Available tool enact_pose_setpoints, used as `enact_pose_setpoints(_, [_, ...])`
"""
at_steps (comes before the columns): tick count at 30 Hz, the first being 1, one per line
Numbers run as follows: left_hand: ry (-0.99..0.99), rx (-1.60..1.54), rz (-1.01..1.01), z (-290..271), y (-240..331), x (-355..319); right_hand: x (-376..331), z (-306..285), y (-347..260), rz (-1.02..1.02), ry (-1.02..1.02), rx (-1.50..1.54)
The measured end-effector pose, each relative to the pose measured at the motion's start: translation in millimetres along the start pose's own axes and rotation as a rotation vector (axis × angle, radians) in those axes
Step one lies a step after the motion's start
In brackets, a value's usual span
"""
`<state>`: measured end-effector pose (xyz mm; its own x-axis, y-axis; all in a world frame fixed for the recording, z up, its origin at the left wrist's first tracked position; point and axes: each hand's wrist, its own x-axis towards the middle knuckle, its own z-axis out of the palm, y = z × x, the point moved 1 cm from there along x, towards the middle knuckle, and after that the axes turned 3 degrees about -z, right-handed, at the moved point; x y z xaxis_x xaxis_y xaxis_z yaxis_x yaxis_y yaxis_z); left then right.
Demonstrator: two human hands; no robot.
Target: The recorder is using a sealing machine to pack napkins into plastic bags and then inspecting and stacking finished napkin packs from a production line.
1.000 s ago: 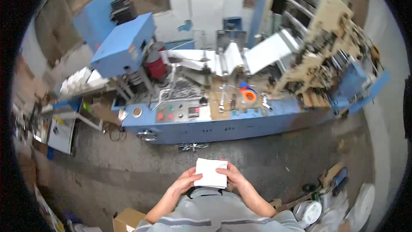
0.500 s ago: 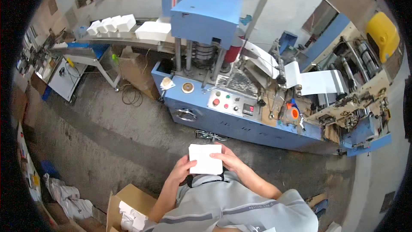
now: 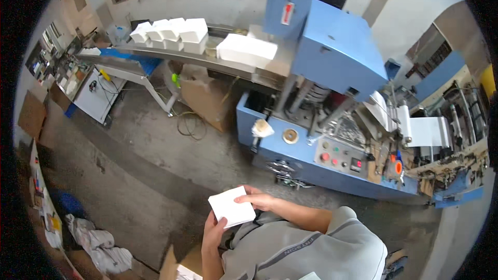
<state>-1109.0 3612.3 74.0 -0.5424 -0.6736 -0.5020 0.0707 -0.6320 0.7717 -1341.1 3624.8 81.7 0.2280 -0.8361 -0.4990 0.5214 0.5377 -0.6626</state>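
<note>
A squarish stack of white paper (image 3: 231,208) is held in front of my body, tilted with its right side higher. My left hand (image 3: 212,231) grips its lower left corner, thumb on top and fingers underneath. At the right edge my right hand (image 3: 253,198) closes on the same stack, its thumb lying across the top sheet. The fingers below the paper are mostly hidden. Both hands are well short of the blue machine (image 3: 332,161) at the right.
White paper stacks (image 3: 193,31) stand on a long bench at the back, beside a longer white block (image 3: 246,51). A cardboard box (image 3: 168,264) with white paper inside is by my left arm. Cables (image 3: 191,127) lie on the floor. A white web (image 3: 428,131) runs through rollers.
My view and body have turned left, so the machine sits further right. The paper stack, level before, is now tilted; both hands still hold it.
</note>
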Motion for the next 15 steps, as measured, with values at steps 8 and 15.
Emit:
enact_pose_setpoints(8, [0.098,-0.026,0.051,-99,175,67,186,87,-81,-0.038,-0.159,0.046])
enact_pose_setpoints(15, [-0.004,-0.049,0.079,-192,251,146,300,122,-117,-0.05,-0.055,0.057])
